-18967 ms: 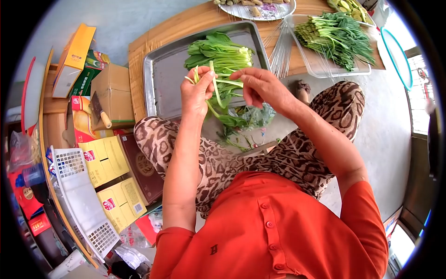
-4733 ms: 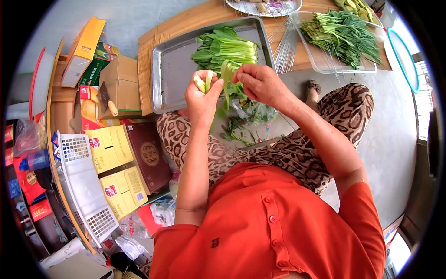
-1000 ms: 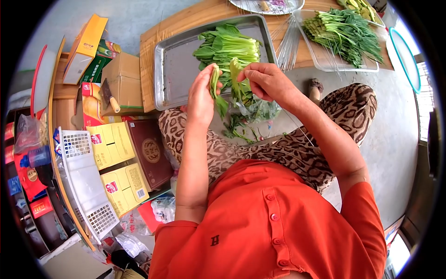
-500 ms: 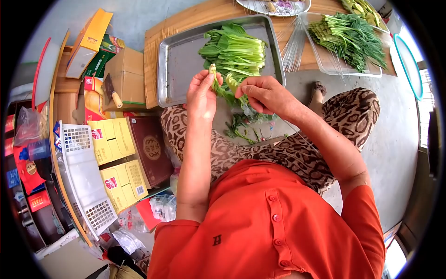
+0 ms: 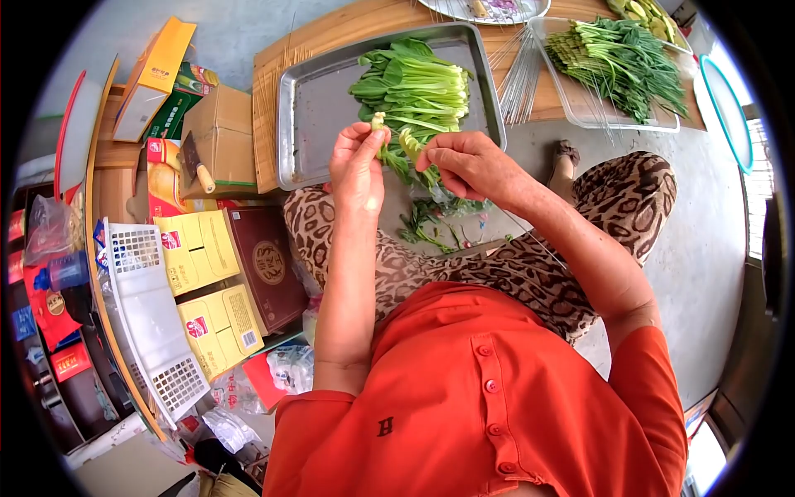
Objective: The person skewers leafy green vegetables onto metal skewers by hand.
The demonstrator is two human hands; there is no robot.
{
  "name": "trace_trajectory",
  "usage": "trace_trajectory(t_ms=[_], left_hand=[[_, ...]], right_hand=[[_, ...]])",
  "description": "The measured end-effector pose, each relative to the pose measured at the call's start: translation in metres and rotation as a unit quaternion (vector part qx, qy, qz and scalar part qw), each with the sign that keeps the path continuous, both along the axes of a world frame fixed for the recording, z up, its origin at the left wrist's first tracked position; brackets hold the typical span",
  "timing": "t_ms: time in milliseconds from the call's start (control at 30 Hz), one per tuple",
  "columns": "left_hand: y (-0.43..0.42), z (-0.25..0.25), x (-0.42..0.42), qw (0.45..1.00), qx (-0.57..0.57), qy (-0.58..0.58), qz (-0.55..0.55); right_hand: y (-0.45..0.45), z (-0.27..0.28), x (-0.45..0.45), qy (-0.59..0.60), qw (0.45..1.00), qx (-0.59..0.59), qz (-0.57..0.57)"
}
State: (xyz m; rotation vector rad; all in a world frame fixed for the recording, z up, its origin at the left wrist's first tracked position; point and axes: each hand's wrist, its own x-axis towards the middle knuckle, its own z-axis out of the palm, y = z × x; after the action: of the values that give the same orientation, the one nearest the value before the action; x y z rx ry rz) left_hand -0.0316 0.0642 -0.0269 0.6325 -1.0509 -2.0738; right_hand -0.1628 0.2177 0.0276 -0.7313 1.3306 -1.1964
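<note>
My left hand (image 5: 358, 161) is closed, thumb and fingers pinching a leafy green stalk (image 5: 378, 122) by its pale base, its leaves hanging lower. Close beside it, my right hand (image 5: 465, 166) is closed too, and a thin metal skewer (image 5: 537, 235) runs out below it toward the knee. A curled, pale green leaf piece (image 5: 409, 144) is at the right fingertips; whether the skewer goes through it is hidden. Just beyond both hands, a pile of leafy greens (image 5: 418, 83) lies in a metal tray (image 5: 319, 108).
Several metal skewers (image 5: 520, 83) lie right of the tray, beside a clear plastic tub (image 5: 580, 116) of bundled greens (image 5: 609, 62). A plate (image 5: 451, 10) is at the table's far edge. Loose trimmings (image 5: 426, 228) lie below the hands. Left are boxes (image 5: 224, 132) and a cleaver (image 5: 197, 166).
The view has shifted slightly. My right hand has moved a little, and the pale leaf piece at its fingertips shows more clearly. Both hands keep their grip.
</note>
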Motion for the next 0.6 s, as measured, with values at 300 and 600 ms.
trace_trajectory(t_ms=[300, 600], left_hand=[[0.0005, -0.0010, -0.0025, 0.998, -0.042, -0.015, 0.035], [0.0061, 0.0051, -0.0052, 0.993, -0.095, -0.025, 0.059]], right_hand=[[-0.0001, 0.0011, 0.0009, 0.002, 1.000, 0.008, 0.005], [0.0000, 0.0007, 0.0003, 0.003, 1.000, 0.011, 0.006]])
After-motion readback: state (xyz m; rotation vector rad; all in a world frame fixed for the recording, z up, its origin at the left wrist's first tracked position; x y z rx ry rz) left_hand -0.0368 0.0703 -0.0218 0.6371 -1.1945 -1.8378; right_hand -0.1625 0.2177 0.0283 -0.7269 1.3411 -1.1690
